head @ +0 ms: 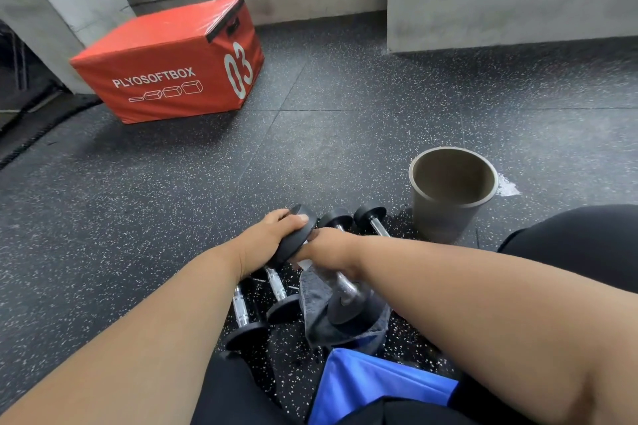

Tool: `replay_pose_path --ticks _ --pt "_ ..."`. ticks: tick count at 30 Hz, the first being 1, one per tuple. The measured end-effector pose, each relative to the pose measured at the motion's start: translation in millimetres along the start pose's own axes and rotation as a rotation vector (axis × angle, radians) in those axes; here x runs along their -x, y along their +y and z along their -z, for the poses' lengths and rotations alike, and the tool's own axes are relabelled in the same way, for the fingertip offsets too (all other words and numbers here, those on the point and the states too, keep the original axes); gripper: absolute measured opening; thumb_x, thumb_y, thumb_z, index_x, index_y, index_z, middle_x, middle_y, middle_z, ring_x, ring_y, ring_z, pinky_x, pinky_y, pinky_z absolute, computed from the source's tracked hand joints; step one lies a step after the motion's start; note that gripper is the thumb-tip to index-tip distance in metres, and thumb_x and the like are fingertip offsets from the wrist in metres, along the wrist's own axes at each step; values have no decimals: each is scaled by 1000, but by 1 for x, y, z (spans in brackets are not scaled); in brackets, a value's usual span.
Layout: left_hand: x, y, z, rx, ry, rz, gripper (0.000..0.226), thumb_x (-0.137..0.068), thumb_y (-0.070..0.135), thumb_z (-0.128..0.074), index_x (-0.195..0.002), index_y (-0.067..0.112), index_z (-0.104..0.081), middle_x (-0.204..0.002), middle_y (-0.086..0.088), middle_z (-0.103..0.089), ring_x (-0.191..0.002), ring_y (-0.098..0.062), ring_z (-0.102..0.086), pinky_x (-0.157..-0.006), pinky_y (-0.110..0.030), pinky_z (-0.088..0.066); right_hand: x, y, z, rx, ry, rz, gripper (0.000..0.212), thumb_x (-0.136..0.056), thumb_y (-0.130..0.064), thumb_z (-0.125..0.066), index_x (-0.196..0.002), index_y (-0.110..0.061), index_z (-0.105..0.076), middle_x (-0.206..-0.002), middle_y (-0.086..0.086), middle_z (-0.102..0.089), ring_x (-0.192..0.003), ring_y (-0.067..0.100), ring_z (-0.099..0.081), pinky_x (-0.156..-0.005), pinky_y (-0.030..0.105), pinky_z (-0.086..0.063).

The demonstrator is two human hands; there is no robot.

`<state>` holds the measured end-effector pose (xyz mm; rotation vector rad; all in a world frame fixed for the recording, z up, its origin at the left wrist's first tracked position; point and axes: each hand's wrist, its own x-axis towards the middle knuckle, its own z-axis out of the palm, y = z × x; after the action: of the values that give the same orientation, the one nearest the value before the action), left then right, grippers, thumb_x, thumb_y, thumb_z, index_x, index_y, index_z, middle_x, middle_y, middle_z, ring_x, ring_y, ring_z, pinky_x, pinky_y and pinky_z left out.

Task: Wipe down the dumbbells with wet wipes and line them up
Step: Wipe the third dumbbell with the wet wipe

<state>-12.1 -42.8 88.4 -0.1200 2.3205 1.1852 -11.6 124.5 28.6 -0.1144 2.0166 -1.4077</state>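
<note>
Standing open beside dumbbells (pixel 371 219): bin (pixel 445 217)

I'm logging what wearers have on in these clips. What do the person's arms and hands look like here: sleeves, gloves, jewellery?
Both forearms are bare up to the frame's edge, with no sleeve in view. The left hand and right hand wear no gloves, and no watch, bracelet or ring shows on the parts visible. The right hand's fingers are hidden.

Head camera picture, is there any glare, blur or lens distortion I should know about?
Head view: glare on the red plyo box top; wide-angle bending curves the walls and stretches both forearms; right hand and the held dumbbell look slightly smeared; soft shadow beside the grey bin.
</note>
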Motion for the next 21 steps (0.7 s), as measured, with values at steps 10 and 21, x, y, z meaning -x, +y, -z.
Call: replay_pose_path --ticks 10,21 --pt "1 -2 -3 7 6 -10 105 -65 86 -66 -158 40 -47 -146 1 -64 -128 -20 -66 -119 -49 -46 -4 9 3 20 17 115 21 -86 5 -74 -92 -15 -76 -60 -19 -67 -45 -7 -54 -41 9 -38" --pt "-1 2 -3 11 -8 -20 113 -64 88 -67 -162 35 -45 -155 2 -59 -139 -19 -58 -127 -47 -37 5 11 -7 -176 143 203 38 -79 -28 -86 -116 -24 -75 -100 0 -80 -92 14 -73 -81 31 -57"
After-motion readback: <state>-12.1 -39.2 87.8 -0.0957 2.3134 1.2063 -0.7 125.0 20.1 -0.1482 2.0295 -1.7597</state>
